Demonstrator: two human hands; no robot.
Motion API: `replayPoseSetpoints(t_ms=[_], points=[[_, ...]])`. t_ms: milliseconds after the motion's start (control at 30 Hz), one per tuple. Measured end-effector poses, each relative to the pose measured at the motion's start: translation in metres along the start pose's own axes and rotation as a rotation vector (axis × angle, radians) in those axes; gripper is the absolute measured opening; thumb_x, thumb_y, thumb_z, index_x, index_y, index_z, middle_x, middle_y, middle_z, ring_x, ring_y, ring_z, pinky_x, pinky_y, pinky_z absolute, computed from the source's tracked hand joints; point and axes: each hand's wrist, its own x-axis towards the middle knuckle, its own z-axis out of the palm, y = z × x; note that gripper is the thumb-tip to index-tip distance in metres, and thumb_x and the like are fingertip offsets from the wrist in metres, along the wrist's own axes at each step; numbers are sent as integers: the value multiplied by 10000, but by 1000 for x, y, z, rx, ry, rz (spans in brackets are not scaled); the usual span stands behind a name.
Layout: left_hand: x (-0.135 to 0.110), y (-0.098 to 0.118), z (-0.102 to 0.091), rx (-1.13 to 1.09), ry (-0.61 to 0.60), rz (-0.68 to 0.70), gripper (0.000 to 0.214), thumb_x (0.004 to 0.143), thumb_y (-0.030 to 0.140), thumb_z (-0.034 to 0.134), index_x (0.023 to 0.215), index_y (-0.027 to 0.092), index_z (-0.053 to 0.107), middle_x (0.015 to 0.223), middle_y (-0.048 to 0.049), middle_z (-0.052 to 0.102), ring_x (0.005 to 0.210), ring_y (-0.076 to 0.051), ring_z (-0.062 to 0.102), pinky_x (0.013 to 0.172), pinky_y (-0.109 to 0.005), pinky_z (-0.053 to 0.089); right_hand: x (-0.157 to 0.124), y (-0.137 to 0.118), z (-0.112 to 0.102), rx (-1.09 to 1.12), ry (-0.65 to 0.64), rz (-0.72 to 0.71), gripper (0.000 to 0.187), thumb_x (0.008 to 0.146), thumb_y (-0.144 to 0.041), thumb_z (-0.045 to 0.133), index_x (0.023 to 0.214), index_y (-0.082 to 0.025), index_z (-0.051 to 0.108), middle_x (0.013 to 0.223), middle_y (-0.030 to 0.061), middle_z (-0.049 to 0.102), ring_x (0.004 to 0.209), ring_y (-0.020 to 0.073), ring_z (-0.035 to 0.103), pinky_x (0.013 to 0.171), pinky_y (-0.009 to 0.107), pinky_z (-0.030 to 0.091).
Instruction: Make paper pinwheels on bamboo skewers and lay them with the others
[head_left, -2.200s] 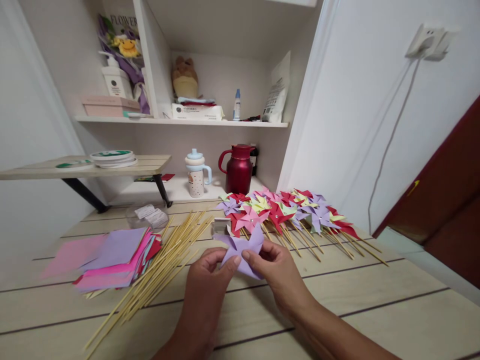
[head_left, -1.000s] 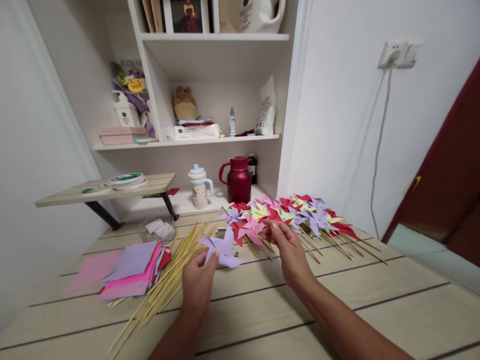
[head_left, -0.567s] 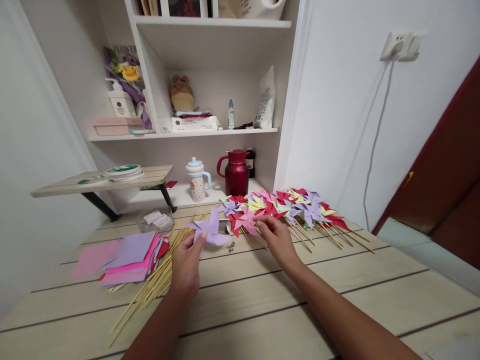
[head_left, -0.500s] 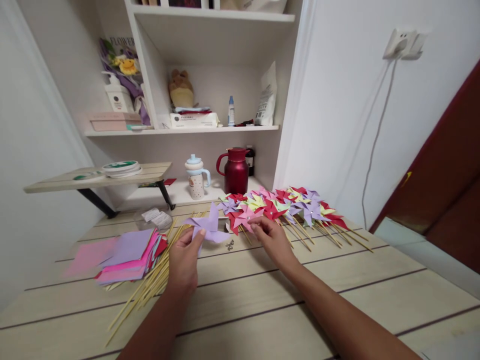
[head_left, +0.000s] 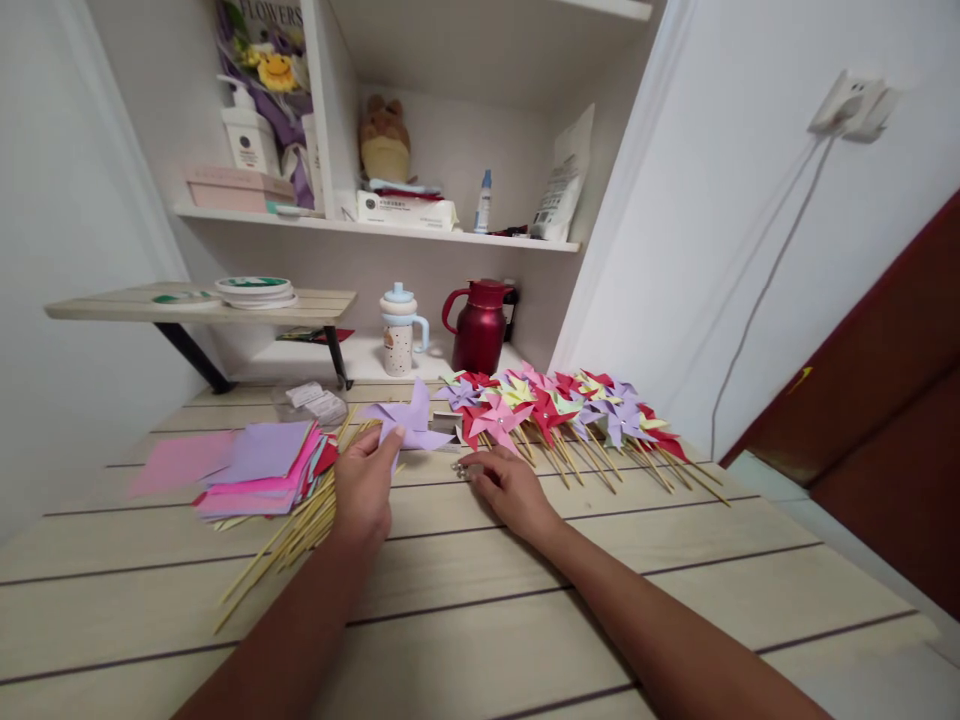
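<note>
My left hand [head_left: 364, 485] pinches a lavender paper pinwheel [head_left: 409, 425] between thumb and fingers, above the wooden table. It has no stick visible on it. To the right, my right hand [head_left: 514, 490] rests low over the tabletop, its fingertips at a small cluster of metal fasteners [head_left: 459, 468]; thumb and forefinger look apart. Just beyond that hand lies a pink pinwheel [head_left: 499, 420] on a stick, at the front of a pile of finished-looking red, purple and yellow pinwheels. Bamboo sticks [head_left: 307, 525] lie in a bundle under and left of my left hand.
A stack of coloured paper squares [head_left: 274, 450] lies at the left, near a clear plastic container [head_left: 307, 403]. Behind stand a blue-lidded cup [head_left: 399, 335] and a red thermos jug [head_left: 480, 330]. A small raised shelf [head_left: 322, 308] overhangs the table's back left.
My right hand has moved left and down from beside the pink pinwheel to the metal fasteners. My left hand still holds the lavender pinwheel. The camera view has tilted and shifted.
</note>
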Motion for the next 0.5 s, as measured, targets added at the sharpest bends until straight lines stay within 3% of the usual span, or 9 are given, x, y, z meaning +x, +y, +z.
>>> replayPoseSetpoints(t_ms=[233, 500], points=[[-8, -5, 7, 51, -42, -44, 306, 616, 335, 792, 852, 142, 765, 909, -51, 734, 858, -204, 638, 803, -302, 465, 3, 2, 5, -87, -41, -8, 288, 859, -199, 567, 1070, -257, 755, 882, 69, 666, 879, 239, 607, 780, 329, 466], [-7, -6, 7, 60, -10, -92, 333, 601, 346, 798, 854, 134, 761, 881, -42, 728, 816, -195, 630, 786, -300, 464, 5, 6, 7, -96, -67, -28, 272, 828, -136, 583, 973, -264, 774, 867, 61, 673, 886, 235, 611, 790, 327, 455]])
